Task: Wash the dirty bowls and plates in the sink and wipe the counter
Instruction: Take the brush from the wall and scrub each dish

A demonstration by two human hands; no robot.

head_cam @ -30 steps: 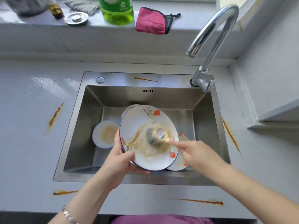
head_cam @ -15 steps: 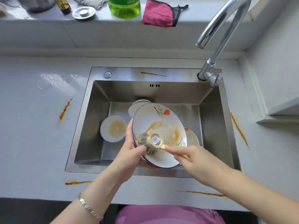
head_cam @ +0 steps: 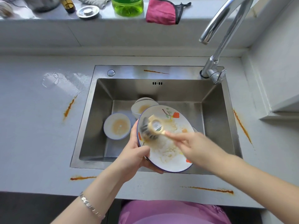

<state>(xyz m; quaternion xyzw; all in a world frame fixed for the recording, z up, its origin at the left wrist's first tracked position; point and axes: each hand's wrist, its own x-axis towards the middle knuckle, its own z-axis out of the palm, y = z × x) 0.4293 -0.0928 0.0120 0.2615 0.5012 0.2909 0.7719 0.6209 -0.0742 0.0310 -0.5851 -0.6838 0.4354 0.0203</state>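
Head view: your left hand (head_cam: pixel 134 159) grips the stiff, likely slippery, breakable plate (head_cam: pixel 171 152) by its rim, the best hold, while your right hand (head_cam: pixel 197 149) pinches the scrub brush (head_cam: pixel 150 128).

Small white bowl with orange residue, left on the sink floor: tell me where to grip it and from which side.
Probably pinch the near-left rim of the small white bowl, coming from above. It sits upright, mouth up, its left rim unobstructed; the left hand and the white flowered plate crowd its right side.
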